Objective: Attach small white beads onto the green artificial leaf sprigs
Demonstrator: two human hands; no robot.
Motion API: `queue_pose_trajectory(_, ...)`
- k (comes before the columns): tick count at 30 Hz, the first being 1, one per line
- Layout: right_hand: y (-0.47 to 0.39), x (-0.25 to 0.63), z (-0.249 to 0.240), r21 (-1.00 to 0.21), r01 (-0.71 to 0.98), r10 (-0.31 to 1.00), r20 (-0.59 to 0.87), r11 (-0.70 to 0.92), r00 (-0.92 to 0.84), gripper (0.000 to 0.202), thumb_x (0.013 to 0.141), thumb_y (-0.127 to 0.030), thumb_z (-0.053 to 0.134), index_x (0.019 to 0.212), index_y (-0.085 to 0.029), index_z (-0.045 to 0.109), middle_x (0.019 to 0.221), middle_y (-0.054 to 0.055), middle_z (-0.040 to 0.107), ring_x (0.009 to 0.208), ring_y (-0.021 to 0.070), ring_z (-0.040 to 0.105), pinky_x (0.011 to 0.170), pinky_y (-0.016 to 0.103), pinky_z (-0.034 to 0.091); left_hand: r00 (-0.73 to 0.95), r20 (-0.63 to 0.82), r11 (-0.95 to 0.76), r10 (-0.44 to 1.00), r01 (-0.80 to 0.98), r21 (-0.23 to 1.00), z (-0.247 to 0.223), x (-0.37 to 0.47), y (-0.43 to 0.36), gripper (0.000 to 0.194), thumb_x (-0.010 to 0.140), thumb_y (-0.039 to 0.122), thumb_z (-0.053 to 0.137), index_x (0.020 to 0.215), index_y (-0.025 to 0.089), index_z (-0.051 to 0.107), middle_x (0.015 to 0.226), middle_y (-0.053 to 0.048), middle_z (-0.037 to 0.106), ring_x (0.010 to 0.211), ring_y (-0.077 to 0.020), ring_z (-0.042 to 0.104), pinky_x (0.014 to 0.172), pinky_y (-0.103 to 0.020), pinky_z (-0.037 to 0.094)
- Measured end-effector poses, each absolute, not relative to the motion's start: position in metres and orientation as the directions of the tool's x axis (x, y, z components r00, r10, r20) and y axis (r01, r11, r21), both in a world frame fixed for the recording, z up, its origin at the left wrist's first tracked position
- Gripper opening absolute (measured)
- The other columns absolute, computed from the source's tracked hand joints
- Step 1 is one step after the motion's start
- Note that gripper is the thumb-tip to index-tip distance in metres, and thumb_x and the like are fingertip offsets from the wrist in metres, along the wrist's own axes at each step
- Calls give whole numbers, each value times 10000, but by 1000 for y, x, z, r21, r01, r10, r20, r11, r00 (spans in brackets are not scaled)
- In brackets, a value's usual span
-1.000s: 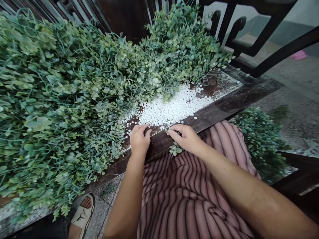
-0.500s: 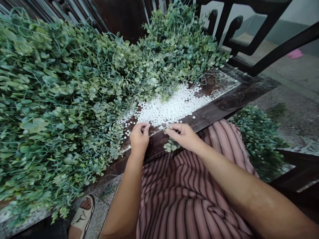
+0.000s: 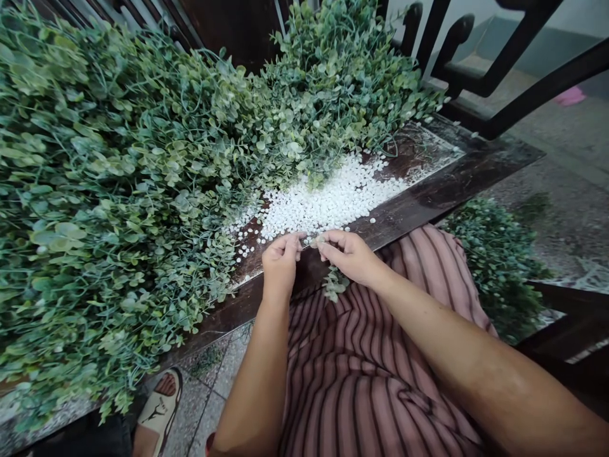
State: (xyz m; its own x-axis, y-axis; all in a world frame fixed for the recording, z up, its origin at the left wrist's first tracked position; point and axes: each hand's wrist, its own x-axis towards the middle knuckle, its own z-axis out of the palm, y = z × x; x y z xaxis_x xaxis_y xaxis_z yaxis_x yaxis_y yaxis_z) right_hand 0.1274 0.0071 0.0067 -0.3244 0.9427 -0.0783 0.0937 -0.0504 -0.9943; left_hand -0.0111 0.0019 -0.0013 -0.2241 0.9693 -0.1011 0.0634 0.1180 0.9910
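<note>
My right hand point(image 3: 349, 254) is closed in a pinch on a small leafy sprig point(image 3: 335, 284), whose pale green leaves hang below the fingers. Close beside it, my left hand point(image 3: 281, 257) pinches thumb against forefinger near the sprig's tip; what lies between them is too small to make out. Just beyond both hands, a spread of small white pieces point(image 3: 328, 198) covers part of the dark wooden seat point(image 3: 413, 152). My fingertips are over the seat's front edge.
A large heap of leafy artificial greenery point(image 3: 133, 184) fills the left and back of the seat. More greenery point(image 3: 495, 260) stands low at the right. A dark wooden armrest point(image 3: 547, 89) rises at the back right. Another person's sandalled foot point(image 3: 159, 412) is at lower left.
My left hand has moved right, toward the right hand, so the fingertips are now nearly together. The sprig hangs slightly lower and farther right.
</note>
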Motion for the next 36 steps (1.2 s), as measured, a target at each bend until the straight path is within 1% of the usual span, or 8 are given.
queue_pose_trajectory(3, 6, 126, 8, -996, 86, 945, -55, -29, -322, 204, 744, -292, 456, 585, -164, 469, 548, -29, 450, 544, 83, 408, 560, 216, 339, -192, -163, 160, 968, -31, 987, 0, -4, -2, 221, 710, 357, 584, 666, 146, 633, 511, 49, 438, 448, -45, 347, 482, -198, 327)
queue_pose_trajectory(6, 4, 124, 7, -998, 66, 949, -35, -15, -313, 216, 741, -304, 469, 586, -157, 495, 549, -27, 462, 544, 82, 404, 559, 220, 338, -149, -215, 198, 965, -121, 973, -2, -2, -4, 201, 695, 347, 613, 715, 151, 653, 549, 39, 484, 476, -43, 385, 490, -188, 334)
queue_pose_trajectory(10, 2, 122, 4, -999, 26, 949, -36, -29, -312, 219, 752, -308, 472, 632, -140, 544, 597, -3, 532, 566, 88, 439, 591, 232, 366, -76, -281, 259, 957, -219, 941, -3, -4, -6, 198, 655, 306, 663, 774, 148, 675, 561, 29, 545, 506, -41, 445, 510, -172, 362)
queue_pose_trajectory(13, 2, 121, 1, -998, 5, 952, -59, -60, -299, 212, 753, -304, 475, 632, -142, 541, 605, 0, 541, 558, 86, 443, 572, 227, 368, -93, -301, 265, 949, -285, 921, -1, -3, -8, 221, 608, 289, 702, 767, 137, 681, 560, 20, 585, 514, -41, 487, 532, -168, 395)
queue_pose_trajectory(17, 2, 121, -3, -996, 22, 961, -86, -83, -263, 200, 741, -316, 500, 649, -146, 553, 612, -1, 536, 557, 89, 448, 550, 223, 372, -189, -301, 219, 935, -361, 906, 0, 2, -8, 226, 563, 273, 730, 736, 135, 682, 588, 12, 624, 506, -38, 518, 541, -169, 426)
queue_pose_trajectory(23, 0, 118, -4, -994, 65, 970, -99, -87, -223, 178, 728, -293, 491, 665, -148, 573, 663, 26, 589, 594, 112, 493, 601, 246, 408, -229, -298, 200, 927, -372, 906, -1, 5, -9, 212, 547, 231, 737, 729, 134, 685, 615, 12, 643, 496, -26, 515, 544, -161, 436)
queue_pose_trajectory(30, -2, 118, -2, -983, 175, 974, -91, -54, -210, 198, 738, -296, 476, 632, -150, 556, 587, -2, 532, 560, 95, 454, 583, 231, 387, -186, -292, 210, 938, -363, 908, 1, 2, -10, 190, 565, 258, 744, 690, 137, 669, 542, 35, 580, 489, -18, 477, 515, -138, 400)
queue_pose_trajectory(36, -2, 117, -5, -981, 174, 976, -115, -83, -183, 210, 738, -323, 475, 645, -153, 556, 585, -5, 527, 551, 94, 455, 558, 226, 391, -187, -298, 214, 936, -370, 904, 2, 1, -8, 182, 536, 239, 757, 657, 143, 659, 582, 26, 598, 518, -25, 496, 545, -146, 416)
